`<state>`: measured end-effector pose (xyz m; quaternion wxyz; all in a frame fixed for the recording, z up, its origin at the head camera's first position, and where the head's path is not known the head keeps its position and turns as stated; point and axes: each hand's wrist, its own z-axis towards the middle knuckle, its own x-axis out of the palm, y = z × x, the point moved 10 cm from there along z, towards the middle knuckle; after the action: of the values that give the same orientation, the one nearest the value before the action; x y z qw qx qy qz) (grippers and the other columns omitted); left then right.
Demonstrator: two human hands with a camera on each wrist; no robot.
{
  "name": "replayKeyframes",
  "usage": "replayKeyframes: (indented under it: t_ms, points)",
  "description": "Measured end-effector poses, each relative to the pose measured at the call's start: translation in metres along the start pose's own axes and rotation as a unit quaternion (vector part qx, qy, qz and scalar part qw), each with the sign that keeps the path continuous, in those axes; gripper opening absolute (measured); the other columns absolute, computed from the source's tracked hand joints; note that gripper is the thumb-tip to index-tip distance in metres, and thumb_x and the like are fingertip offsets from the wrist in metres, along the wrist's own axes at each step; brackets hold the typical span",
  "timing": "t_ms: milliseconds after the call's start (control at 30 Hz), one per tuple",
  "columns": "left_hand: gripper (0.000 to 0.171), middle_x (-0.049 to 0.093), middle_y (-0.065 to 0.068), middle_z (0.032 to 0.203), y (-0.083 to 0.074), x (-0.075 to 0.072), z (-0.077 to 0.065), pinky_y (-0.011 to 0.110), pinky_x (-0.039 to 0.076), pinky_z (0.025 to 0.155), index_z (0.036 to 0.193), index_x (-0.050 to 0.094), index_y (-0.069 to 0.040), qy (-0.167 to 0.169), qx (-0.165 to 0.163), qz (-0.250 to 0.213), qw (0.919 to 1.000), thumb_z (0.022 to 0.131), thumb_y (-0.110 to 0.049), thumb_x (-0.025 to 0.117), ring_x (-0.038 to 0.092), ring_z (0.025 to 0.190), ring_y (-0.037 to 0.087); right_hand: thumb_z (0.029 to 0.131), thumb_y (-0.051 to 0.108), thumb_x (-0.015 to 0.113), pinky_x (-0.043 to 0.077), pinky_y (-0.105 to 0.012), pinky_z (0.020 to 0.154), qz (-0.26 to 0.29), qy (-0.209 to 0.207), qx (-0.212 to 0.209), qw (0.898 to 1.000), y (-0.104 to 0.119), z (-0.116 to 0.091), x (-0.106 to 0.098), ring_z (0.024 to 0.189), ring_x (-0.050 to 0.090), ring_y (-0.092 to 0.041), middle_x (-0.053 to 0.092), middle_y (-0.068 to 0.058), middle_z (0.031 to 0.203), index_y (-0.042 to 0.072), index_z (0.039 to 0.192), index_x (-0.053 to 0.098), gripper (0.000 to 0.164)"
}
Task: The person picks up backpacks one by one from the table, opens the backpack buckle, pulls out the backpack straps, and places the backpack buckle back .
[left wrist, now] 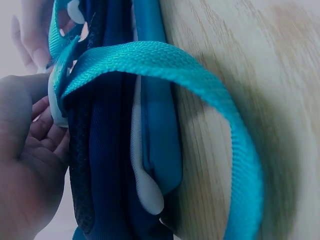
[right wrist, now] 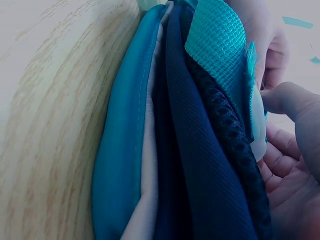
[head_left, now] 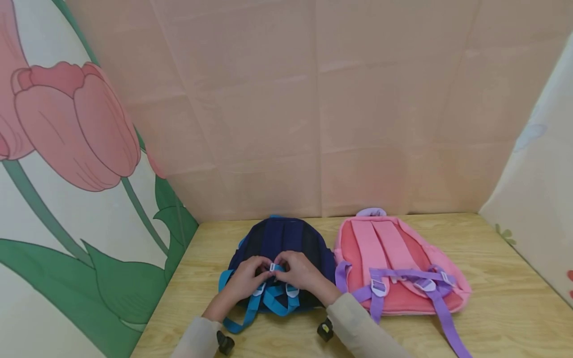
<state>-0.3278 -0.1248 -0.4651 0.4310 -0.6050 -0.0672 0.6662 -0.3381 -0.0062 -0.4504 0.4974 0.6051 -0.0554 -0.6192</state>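
Observation:
A dark navy backpack (head_left: 283, 236) with blue straps lies on the table, its shoulder-strap side up. Over its lower middle my two hands meet. My left hand (head_left: 246, 274) pinches a small white buckle (head_left: 272, 267) between thumb and fingers. Opposite it, my right hand (head_left: 301, 271) pinches the short blue strap (head_left: 279, 268) at that buckle. Below the hands, white strap adjusters (head_left: 292, 291) sit on blue webbing (head_left: 241, 325) that hangs in loops. In the left wrist view, a blue strap (left wrist: 210, 90) arches past the bag's side; the fingertips are partly hidden.
Close on the right lies a pink backpack (head_left: 369, 248) with purple straps (head_left: 443, 318), one trailing toward the table's front. The wooden table (head_left: 506, 278) meets a pinkish-brown covered back wall (head_left: 385, 99). A tulip-printed panel (head_left: 80, 134) stands along the left.

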Motion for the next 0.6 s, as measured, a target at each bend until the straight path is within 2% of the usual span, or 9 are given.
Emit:
replayKeyframes:
  t_ms: [200, 600]
  points:
    - [0.016, 0.065, -0.002, 0.102, -0.0017, 0.0004, 0.0001, 0.027, 0.052, 0.079, 0.114, 0.069, -0.013, 0.001, 0.011, 0.0, 0.9999, 0.098, -0.016, 0.068, 0.059, 0.09, 0.01, 0.09, 0.019, 0.076, 0.05, -0.027, 0.075, -0.011, -0.002, -0.001, 1.0, -0.0003, -0.0008, -0.0019, 0.084, 0.058, -0.012, 0.067, 0.005, 0.088, 0.013, 0.099, 0.071, 0.012]
    - [0.017, 0.065, -0.004, 0.105, -0.004, 0.0005, 0.0002, 0.029, 0.053, 0.083, 0.115, 0.069, -0.014, 0.004, 0.015, 0.0, 0.9999, 0.098, -0.016, 0.068, 0.061, 0.094, 0.011, 0.09, 0.019, 0.076, 0.052, -0.025, 0.073, -0.005, 0.001, 0.01, 1.0, -0.002, -0.0031, -0.0047, 0.08, 0.06, -0.01, 0.067, 0.004, 0.09, 0.013, 0.097, 0.069, 0.012]
